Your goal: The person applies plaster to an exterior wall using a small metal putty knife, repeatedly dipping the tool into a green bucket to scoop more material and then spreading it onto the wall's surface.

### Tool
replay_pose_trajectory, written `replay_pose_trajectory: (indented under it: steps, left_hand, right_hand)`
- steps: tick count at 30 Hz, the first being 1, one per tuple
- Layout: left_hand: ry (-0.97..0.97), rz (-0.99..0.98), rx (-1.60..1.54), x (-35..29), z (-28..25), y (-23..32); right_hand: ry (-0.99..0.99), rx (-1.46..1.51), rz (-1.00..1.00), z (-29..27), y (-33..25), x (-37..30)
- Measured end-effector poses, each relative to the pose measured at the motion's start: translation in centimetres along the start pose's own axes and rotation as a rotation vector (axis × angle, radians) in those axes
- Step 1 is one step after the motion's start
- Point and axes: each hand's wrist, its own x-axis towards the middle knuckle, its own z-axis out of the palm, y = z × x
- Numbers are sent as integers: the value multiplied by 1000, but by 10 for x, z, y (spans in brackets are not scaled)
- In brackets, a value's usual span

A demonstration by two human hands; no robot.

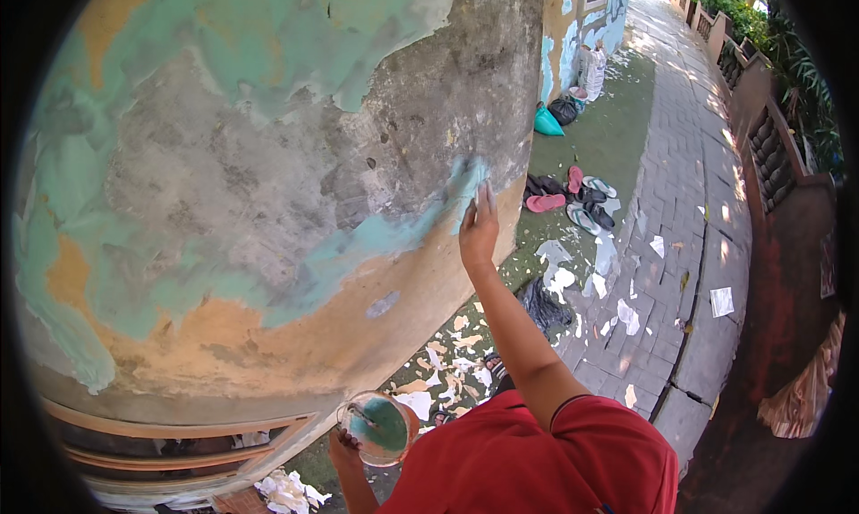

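My right hand point(480, 228) is raised to the wall point(268, 165), its fingers pressed together over a wet streak of blue-green filler point(385, 237). Whatever those fingers hold is hidden behind them. Low at my left side, my left hand point(347, 450) grips a bucket point(411, 422) by its left edge. Green filler point(383, 424) coats the bucket's inside, and a thin stick-like tool point(362, 415) leans in it. Around the streak, the wall shows bare grey plaster, green filler patches and tan paint below.
Paint flakes point(434, 380) litter the ground by the wall's foot. Several sandals point(582, 201), a black plastic bag point(543, 306) and a teal bag point(548, 120) lie to the right. Beyond runs a paved path point(676, 201) beside a low wall point(777, 246). A slatted window opening point(179, 447) is at lower left.
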Motion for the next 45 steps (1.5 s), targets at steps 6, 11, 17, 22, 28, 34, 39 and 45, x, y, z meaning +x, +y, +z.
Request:
replay_pose_trajectory:
  steps: [6,11,17,22,28,34,39,45]
  left_hand:
    - [-11,-34,-32,12,0,-3]
    - [5,-9,-48,9,-1,-1]
    - [9,-39,-36,13,1,-7]
    - [-17,-61,-40,30,-3,-16]
    - [-57,-59,-26,20,13,-10]
    - [-136,-47,-48,11,26,-10]
    - [-228,-31,37,-10,47,23]
    - [-361,10,94,-45,59,72]
  right_hand:
    - [-217,6,92,33,-25,-58]
    - [-205,33,163,-8,-18,-70]
    - [55,-74,149,14,17,17]
    - [-164,10,169,40,-24,-38]
    - [-428,238,355,-22,-54,-135]
    - [-1018,85,456,-74,-65,-166]
    - [-1454,155,84,-88,-141,-176]
    - [-1821,80,-435,-57,-186,-265]
